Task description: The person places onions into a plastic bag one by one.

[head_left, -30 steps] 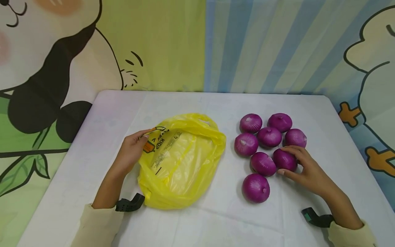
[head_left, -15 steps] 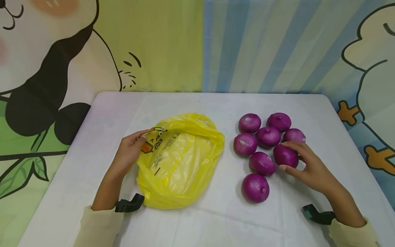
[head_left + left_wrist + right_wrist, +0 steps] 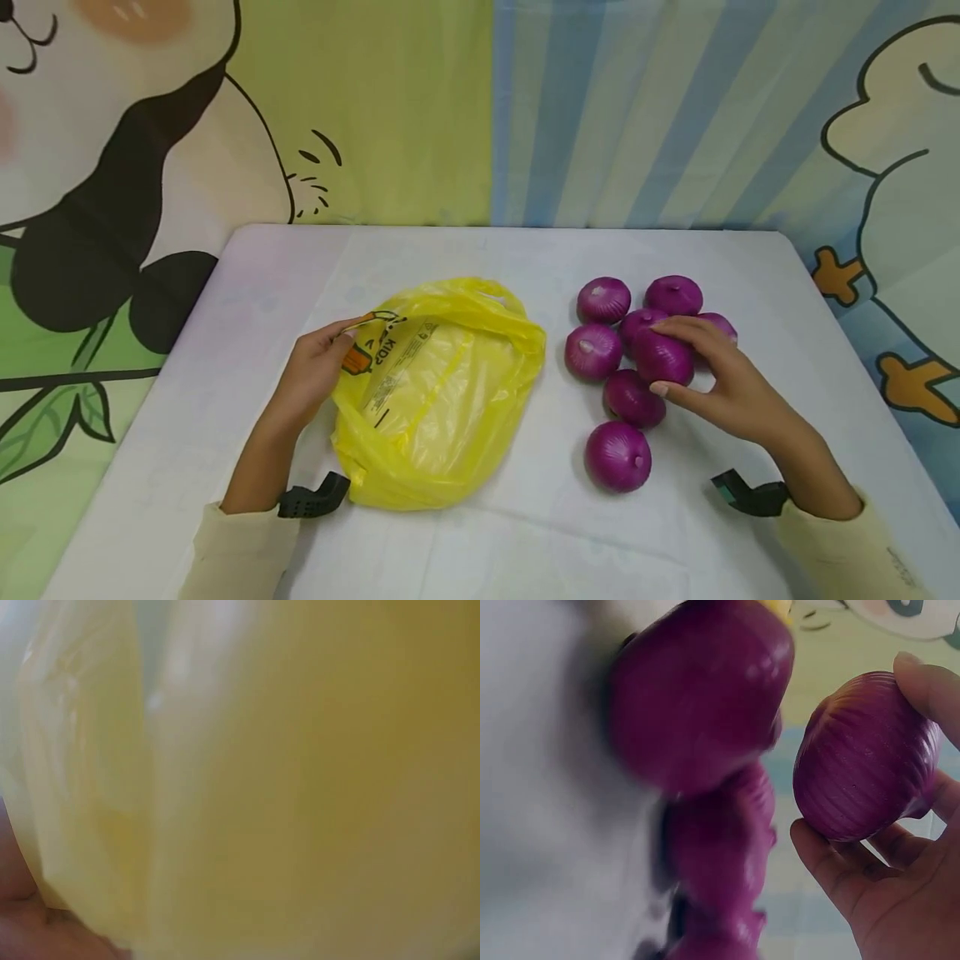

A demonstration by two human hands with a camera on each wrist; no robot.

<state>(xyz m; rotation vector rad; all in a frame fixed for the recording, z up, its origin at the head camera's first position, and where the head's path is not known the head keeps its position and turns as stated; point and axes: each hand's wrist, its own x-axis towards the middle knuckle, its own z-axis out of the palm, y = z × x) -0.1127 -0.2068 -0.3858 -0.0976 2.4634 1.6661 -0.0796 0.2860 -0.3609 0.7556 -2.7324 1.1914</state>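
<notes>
- While the left hand pinches the left edge of the yellow plastic bag between thumb and fingers, the right hand grips a red onion to the right of the bag.
- The right hand's thumb and fingers are spread about as wide as the onion's body; the right wrist view shows this onion raised clear of the desk.
- The bag lies on the desk with its mouth spread wide, and orange-and-black print shows near its left edge.
- Seven other red onions rest on the desk right of the bag. The foremost onion sits apart, toward the bag's near end.
- Level with the bag's middle are a second onion and, nearest to the bag, a third onion.
- The remaining four onions lie toward the bag's far end, two of them partly hidden by the held onion and the right hand.
- Nearer the wearer than the bag's middle, each wrist carries a black device beside a cream sleeve.
- Beyond the bag stands a cartoon-printed backdrop, striped blue toward the right.
</notes>
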